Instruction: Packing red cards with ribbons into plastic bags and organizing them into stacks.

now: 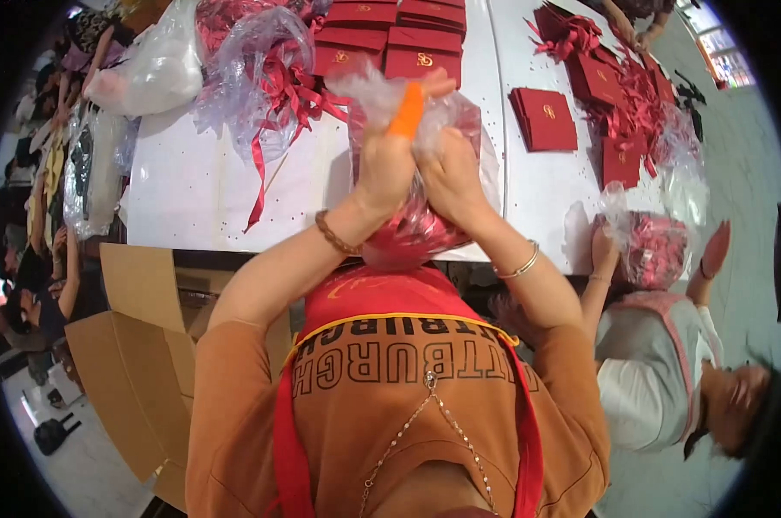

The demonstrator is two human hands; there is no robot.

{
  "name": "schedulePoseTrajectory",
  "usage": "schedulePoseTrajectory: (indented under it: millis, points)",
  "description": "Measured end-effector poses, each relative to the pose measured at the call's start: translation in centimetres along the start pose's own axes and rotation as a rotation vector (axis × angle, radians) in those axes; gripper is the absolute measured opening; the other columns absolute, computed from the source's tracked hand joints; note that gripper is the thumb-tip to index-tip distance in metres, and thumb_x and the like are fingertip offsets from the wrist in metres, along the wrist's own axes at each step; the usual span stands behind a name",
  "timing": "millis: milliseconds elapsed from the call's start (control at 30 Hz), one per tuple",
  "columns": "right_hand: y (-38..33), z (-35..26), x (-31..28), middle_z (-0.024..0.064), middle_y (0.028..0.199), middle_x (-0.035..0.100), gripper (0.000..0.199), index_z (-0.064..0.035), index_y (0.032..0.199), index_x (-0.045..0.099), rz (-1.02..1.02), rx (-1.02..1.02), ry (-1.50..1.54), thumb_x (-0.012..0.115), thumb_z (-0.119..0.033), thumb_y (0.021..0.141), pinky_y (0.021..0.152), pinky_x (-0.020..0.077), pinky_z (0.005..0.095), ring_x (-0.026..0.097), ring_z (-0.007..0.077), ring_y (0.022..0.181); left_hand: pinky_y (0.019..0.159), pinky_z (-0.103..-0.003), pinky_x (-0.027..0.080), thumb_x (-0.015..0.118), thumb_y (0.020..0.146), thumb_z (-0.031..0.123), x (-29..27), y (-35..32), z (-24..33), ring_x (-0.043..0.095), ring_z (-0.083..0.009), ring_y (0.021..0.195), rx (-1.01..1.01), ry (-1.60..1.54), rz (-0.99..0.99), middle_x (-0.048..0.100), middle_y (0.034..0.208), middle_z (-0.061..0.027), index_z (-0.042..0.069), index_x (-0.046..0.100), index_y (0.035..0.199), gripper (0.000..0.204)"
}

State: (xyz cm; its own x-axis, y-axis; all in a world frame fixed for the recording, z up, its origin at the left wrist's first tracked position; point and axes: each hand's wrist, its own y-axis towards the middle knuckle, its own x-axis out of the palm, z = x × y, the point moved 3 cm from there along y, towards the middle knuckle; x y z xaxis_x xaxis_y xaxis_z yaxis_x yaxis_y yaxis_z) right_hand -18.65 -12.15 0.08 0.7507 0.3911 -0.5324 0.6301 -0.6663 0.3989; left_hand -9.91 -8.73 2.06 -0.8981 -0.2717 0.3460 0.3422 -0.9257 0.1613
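A clear plastic bag (412,233) packed with red ribboned items stands at the table's near edge, against my red apron. My left hand (386,168) is closed on the bag's gathered neck, with an orange wrap around one finger. That finger points up past the loose, crinkled plastic. Close beside it, my right hand (451,173) is a fist around the same bunched plastic. Just beyond the bag lie stacks of red gift bags (423,53) with gold print. What the fingertips do inside the folds is hidden.
Loose red ribbons (291,95) spill from an open plastic bag on the left of the white table (196,190). Red paper bags (543,119) lie to the right. A co-worker (658,371) at the right handles another filled bag (654,250). An open cardboard box (132,380) stands lower left.
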Motion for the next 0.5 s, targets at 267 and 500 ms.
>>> schedulePoseTrajectory:
  millis: [267, 500]
  points:
    - [0.3, 1.0, -1.0, 0.0173, 0.079, 0.060, 0.025, -0.0033, 0.089, 0.060, 0.033, 0.127, 0.164, 0.041, -0.020, 0.087, 0.075, 0.0420, 0.0368, 0.056, 0.0328, 0.077, 0.096, -0.034, 0.035, 0.030, 0.093, 0.041, -0.6, 0.7, -0.3, 0.045, -0.0197, 0.111, -0.068, -0.555, 0.006, 0.051, 0.119, -0.0108, 0.000, 0.050, 0.115, 0.050]
    - [3.0, -0.2, -2.4, 0.0116, 0.113, 0.053, 0.050, 0.0003, 0.110, 0.051, 0.116, 0.423, 1.546, 0.033, -0.042, 0.092, 0.094, 0.0385, 0.0372, 0.050, 0.0221, 0.106, 0.091, -0.041, 0.041, 0.034, 0.092, 0.042, -1.9, 1.4, 0.1, 0.047, -0.0242, 0.111, -0.112, -0.716, -0.033, 0.053, 0.116, -0.0110, 0.005, 0.054, 0.107, 0.045]
